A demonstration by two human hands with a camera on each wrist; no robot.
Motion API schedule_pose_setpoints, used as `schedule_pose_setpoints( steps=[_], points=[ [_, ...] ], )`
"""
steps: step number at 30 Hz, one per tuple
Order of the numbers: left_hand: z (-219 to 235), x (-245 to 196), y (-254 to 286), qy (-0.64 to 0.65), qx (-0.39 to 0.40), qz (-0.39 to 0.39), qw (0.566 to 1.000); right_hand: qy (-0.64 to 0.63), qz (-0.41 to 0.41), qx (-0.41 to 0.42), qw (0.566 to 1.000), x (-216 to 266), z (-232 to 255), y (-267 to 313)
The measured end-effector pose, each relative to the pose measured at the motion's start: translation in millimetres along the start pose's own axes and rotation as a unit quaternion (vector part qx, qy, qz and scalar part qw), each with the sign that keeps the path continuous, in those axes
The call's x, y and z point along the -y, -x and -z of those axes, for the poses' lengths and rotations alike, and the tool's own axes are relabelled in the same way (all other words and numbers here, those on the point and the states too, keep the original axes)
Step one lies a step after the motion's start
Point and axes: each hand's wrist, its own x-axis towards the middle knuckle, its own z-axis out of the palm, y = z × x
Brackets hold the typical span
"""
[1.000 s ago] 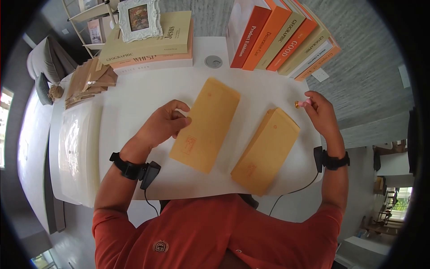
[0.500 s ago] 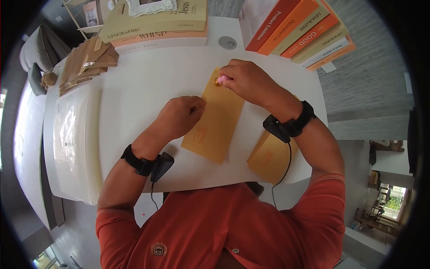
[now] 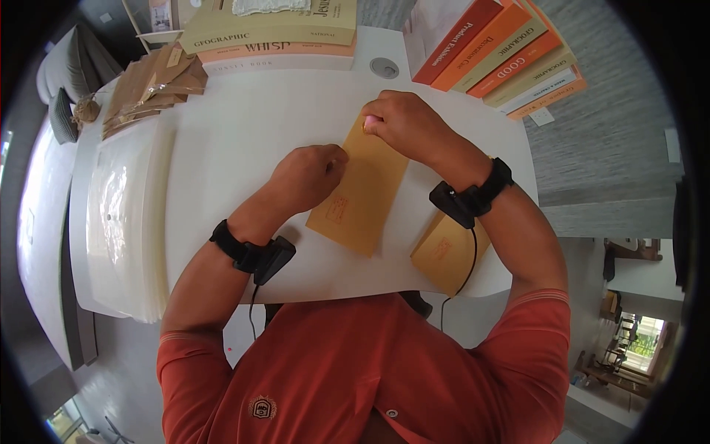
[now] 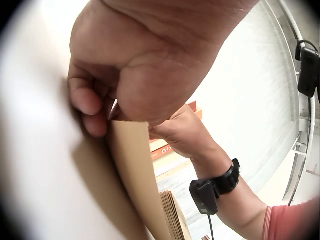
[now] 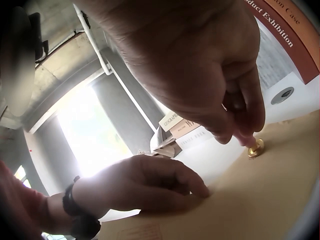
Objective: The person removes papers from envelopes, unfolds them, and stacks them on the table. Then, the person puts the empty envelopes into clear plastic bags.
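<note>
A brown paper envelope with a red printed box lies in front of me. My left hand pinches its left long edge between thumb and fingers; in the left wrist view that edge stands raised off the white table. Near the envelope's far end, my right hand grips a seal stamp by its pink handle. The gold head of the stamp is right at the paper in the right wrist view. Curled fingers hide most of the handle.
A stack of similar envelopes lies under my right forearm. Clear plastic sleeves and brown paper packets are at the left. Stacked books and upright books line the back, near a round grommet in the table.
My right hand came from the table's right side to the envelope's far end, bringing the stamp. My left hand has shifted forward along the envelope's left edge, and the head view has moved.
</note>
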Motion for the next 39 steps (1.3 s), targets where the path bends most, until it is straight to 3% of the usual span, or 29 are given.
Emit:
schedule_pose_setpoints(
  steps=[2, 7, 9, 10, 13, 14, 15, 17, 20, 21, 23, 33, 34, 37, 39],
  points=[
    [4, 3, 3, -0.002, -0.016, -0.016, 1.000, -0.019, -0.036, 0.043, 0.998, -5, 14, 1],
    [35, 33, 16, -0.056, -0.053, -0.039, 0.996, -0.074, -0.051, -0.052, 0.995, -6, 63, 59],
    [44, 3, 25, -0.253, -0.134, -0.038, 0.957, -0.077, -0.069, -0.069, 0.992, -10, 79, 91],
    [42, -8, 26, -0.225, -0.158, -0.056, 0.960, -0.064, -0.074, -0.077, 0.992, -13, 86, 105],
    [9, -62, 17, -0.240, -0.092, -0.149, 0.955, -0.056, -0.099, -0.092, 0.989, -23, 97, 137],
    [-1, -81, 16, -0.330, -0.047, -0.151, 0.931, -0.059, -0.108, -0.098, 0.988, -26, 99, 145],
    [-11, -92, 10, -0.334, -0.059, -0.157, 0.927, -0.058, -0.113, -0.101, 0.987, -29, 100, 154],
    [-30, -97, -4, -0.345, -0.080, -0.166, 0.920, -0.060, -0.123, -0.109, 0.985, -32, 99, 169],
    [-64, -75, -15, -0.241, -0.016, -0.314, 0.918, -0.096, -0.121, -0.162, 0.975, -31, 95, 190],
    [-68, -70, -15, -0.264, 0.003, -0.317, 0.911, -0.100, -0.137, -0.159, 0.973, -30, 96, 195],
    [-64, -62, -14, -0.314, 0.038, -0.322, 0.892, -0.107, -0.165, -0.156, 0.968, -28, 102, 202],
    [52, 0, 39, -0.340, 0.047, -0.125, 0.931, -0.109, -0.119, -0.192, 0.968, -33, 104, 219],
    [49, -4, 41, -0.392, -0.006, -0.168, 0.904, -0.111, -0.119, -0.192, 0.968, -35, 101, 218],
    [14, -45, 26, -0.241, -0.049, -0.208, 0.947, -0.104, -0.122, -0.178, 0.971, -38, 100, 213],
    [-36, -89, 12, -0.055, 0.022, -0.117, 0.991, -0.088, -0.120, -0.170, 0.974, -37, 100, 210]
  ],
)
